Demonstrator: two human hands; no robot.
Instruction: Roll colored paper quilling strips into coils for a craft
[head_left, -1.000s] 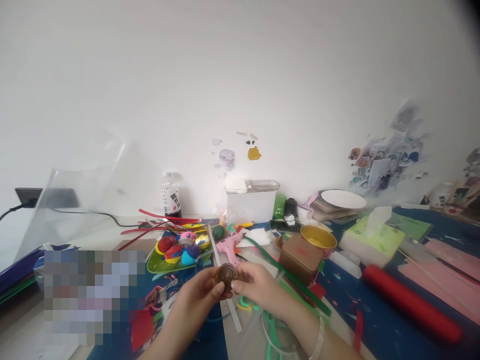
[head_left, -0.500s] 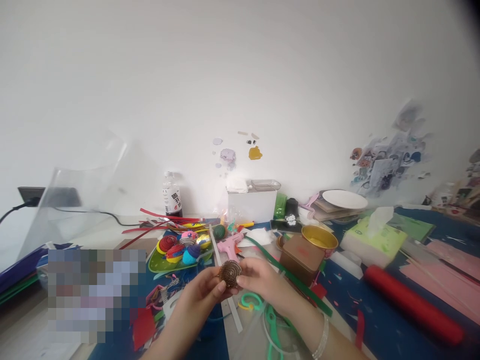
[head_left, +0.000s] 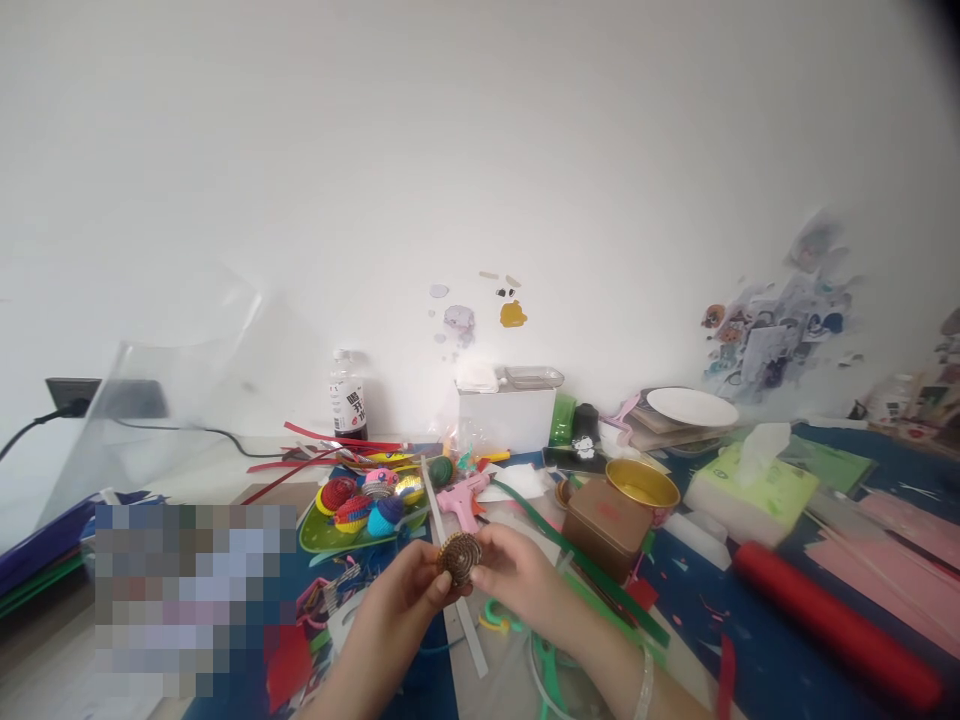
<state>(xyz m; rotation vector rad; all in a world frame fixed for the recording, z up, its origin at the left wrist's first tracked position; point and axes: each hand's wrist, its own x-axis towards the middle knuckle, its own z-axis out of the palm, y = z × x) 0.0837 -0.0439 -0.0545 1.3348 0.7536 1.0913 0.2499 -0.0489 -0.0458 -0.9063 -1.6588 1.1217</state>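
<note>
**One coiled disc (head_left: 460,559), gripped from both sides**

Head view: the left hand (head_left: 409,592) and right hand (head_left: 517,575) pinch the brown disc's opposite edges, just in front of the pink glue gun (head_left: 463,498). Left of the gun, a green tray (head_left: 321,538) bears at least five coloured balls (head_left: 352,514). Behind it, leftward, stands one bottle (head_left: 347,397), its Chinese lettering hard to read. Rightward, reddish marks on one brown box (head_left: 600,520) are illegible. Pixelation hides things far left.
</note>
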